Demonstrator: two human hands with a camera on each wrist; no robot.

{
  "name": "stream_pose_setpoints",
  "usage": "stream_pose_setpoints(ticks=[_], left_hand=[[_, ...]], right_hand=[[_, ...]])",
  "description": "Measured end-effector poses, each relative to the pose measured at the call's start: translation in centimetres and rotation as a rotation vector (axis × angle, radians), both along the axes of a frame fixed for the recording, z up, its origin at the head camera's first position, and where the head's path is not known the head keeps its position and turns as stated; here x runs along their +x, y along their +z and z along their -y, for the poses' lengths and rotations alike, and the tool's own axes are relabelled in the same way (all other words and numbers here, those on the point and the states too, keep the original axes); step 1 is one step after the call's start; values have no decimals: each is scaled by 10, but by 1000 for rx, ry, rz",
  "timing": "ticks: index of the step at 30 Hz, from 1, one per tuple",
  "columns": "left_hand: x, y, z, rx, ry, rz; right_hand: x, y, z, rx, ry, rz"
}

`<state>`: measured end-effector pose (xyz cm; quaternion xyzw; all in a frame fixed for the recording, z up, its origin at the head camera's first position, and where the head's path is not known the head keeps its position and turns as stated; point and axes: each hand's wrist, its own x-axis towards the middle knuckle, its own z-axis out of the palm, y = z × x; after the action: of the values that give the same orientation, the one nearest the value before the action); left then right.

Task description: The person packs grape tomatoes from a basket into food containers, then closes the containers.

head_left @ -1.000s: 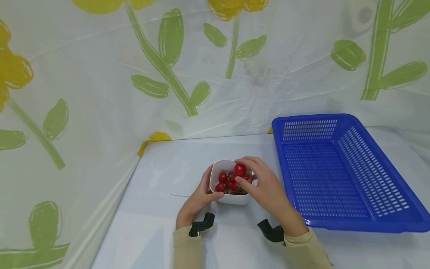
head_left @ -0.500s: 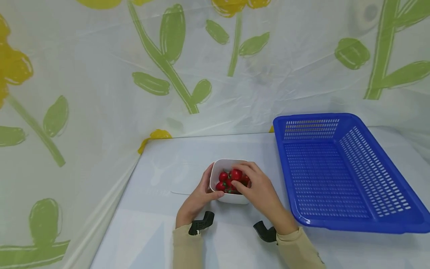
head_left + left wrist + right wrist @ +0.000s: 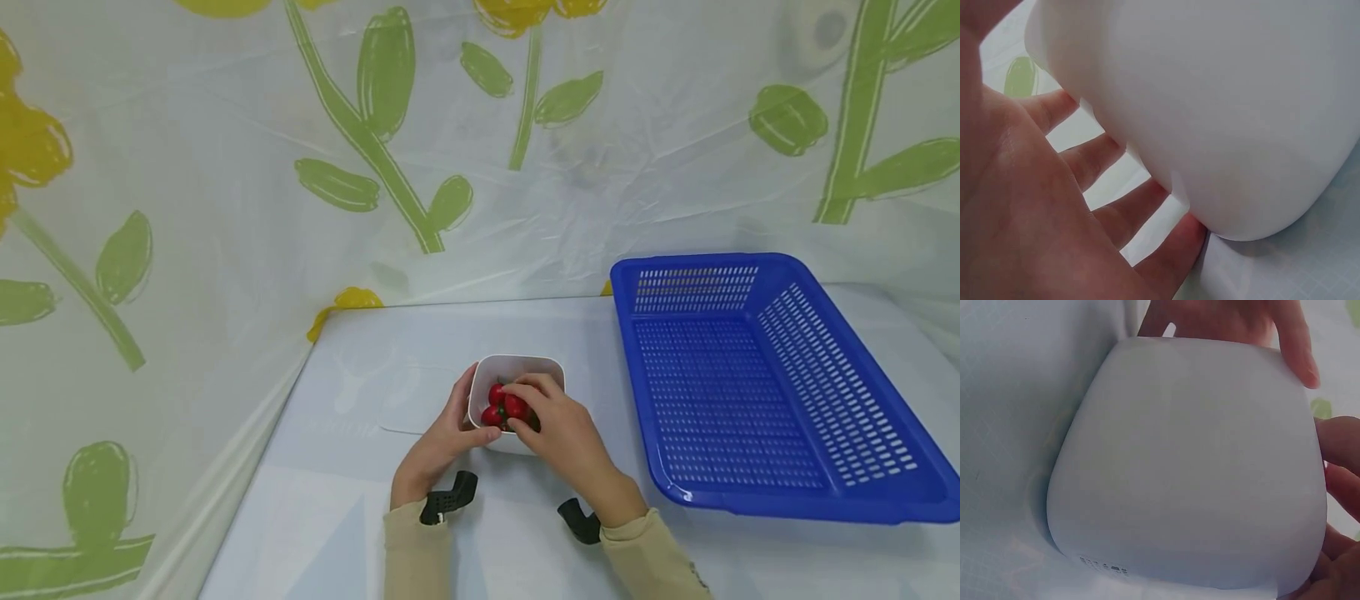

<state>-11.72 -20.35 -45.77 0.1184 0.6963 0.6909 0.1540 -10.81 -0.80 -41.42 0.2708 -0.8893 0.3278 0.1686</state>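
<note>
A white square tub (image 3: 510, 445) stands on the table with red cherry tomatoes (image 3: 492, 416) inside, some showing green stems. My left hand (image 3: 437, 442) grips it from the left, thumb over the near rim and fingertips against the side wall, as the left wrist view shows on the tub (image 3: 1222, 119). Reaching over the right part of the opening, my right hand (image 3: 567, 432) pinches one cherry tomato (image 3: 516, 407) between thumb and fingers. That hand hides the tomatoes on the right. In the right wrist view the tub's outer wall (image 3: 1185, 456) covers most of the grip.
A large blue plastic basket (image 3: 660, 467) with slotted walls sits right of the tub. Behind the white table (image 3: 352, 467) hangs a flower-printed curtain (image 3: 525, 225). Black camera mounts (image 3: 450, 498) stick out at both wrists.
My right hand has moved left and lower over the tub, carrying the pinched cherry tomato from above the right side toward the middle. My left hand keeps its hold on the tub.
</note>
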Motion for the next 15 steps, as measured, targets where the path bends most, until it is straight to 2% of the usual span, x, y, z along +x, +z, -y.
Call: stream_pose_setpoints(ticks=[8, 15], left_hand=[[-1, -1, -1, -45, 7, -7], [0, -2, 1, -20, 5, 0]], right_hand=[[2, -3, 3, 65, -37, -43], [2, -5, 7, 79, -52, -51]])
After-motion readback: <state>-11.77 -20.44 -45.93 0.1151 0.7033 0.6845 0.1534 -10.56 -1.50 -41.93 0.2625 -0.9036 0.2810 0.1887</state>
